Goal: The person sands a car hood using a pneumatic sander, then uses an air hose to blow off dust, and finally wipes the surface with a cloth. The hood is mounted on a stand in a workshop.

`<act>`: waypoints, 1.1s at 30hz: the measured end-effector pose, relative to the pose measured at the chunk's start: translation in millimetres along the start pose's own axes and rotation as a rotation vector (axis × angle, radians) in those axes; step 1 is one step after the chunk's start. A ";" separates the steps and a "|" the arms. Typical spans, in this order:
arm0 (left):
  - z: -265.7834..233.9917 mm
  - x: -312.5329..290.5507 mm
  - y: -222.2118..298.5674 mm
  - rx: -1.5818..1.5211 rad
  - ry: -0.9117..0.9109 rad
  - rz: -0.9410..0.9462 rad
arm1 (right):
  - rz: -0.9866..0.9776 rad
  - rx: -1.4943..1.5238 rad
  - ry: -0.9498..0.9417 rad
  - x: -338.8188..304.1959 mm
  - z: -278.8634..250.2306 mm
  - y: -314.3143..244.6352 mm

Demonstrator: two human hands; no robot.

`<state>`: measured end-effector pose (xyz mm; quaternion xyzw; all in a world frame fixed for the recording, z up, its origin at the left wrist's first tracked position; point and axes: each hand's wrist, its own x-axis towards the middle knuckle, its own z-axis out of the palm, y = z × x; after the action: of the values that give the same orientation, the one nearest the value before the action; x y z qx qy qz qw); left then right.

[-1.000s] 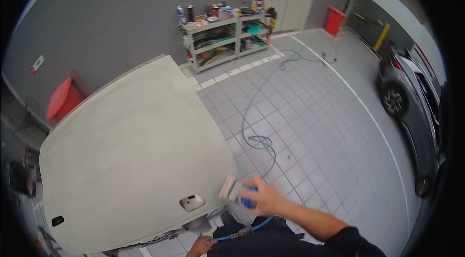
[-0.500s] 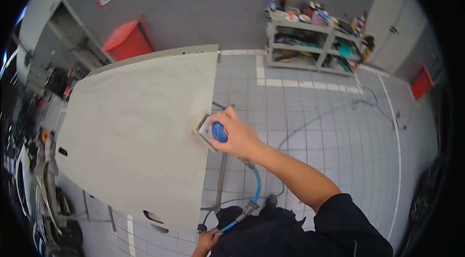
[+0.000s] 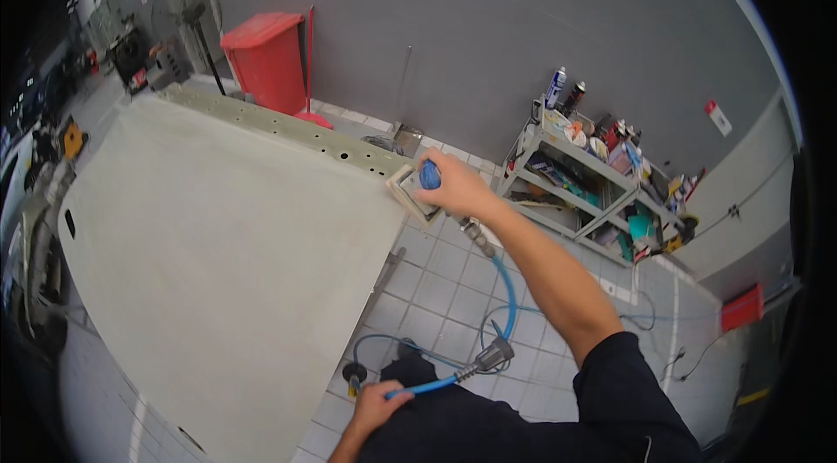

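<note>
My right hand (image 3: pixel 458 186) is wrapped round the blue-topped head of an air sander (image 3: pixel 406 190). The sander's flat pad rests at the far right corner of a large pale car door panel (image 3: pixel 235 245), close to the edge with a row of holes. From the back of the sander a blue air hose (image 3: pixel 509 297) loops down through a grey coupling (image 3: pixel 495 353). Down by my body, my left hand (image 3: pixel 377 405) is closed round the hose.
A red bin (image 3: pixel 264 62) and a red-handled broom (image 3: pixel 310 71) stand beyond the panel, against the grey wall. To the right is a grey shelf unit (image 3: pixel 575 180) crowded with cans and tools. Hose loops lie on the tiled floor (image 3: pixel 427 289) beside my feet.
My right hand has carried the sander away from me along the panel's right edge to its far corner. The view has shifted and turned. My left hand still holds the hose.
</note>
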<state>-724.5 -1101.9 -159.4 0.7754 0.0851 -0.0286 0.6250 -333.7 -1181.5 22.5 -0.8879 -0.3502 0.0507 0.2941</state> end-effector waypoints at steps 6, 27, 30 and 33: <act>1.9 91.9 43.3 -0.195 -0.231 -0.012 | -0.014 0.395 -0.611 73.1 -10.3 -16.1; 92.7 376.2 243.9 -0.398 1.372 -0.272 | -1.180 -0.087 -0.681 395.5 138.5 -175.2; 100.8 424.7 238.0 -0.344 1.362 -0.165 | -1.630 0.011 -0.871 327.8 92.0 -134.9; 68.8 480.9 241.6 -0.441 1.268 -0.075 | -1.788 0.115 -1.189 287.8 59.4 -82.3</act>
<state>-206.5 -1172.0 -13.8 0.4929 0.4666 0.4287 0.5963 -184.3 -917.1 52.9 -0.1275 -0.9566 0.2574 0.0483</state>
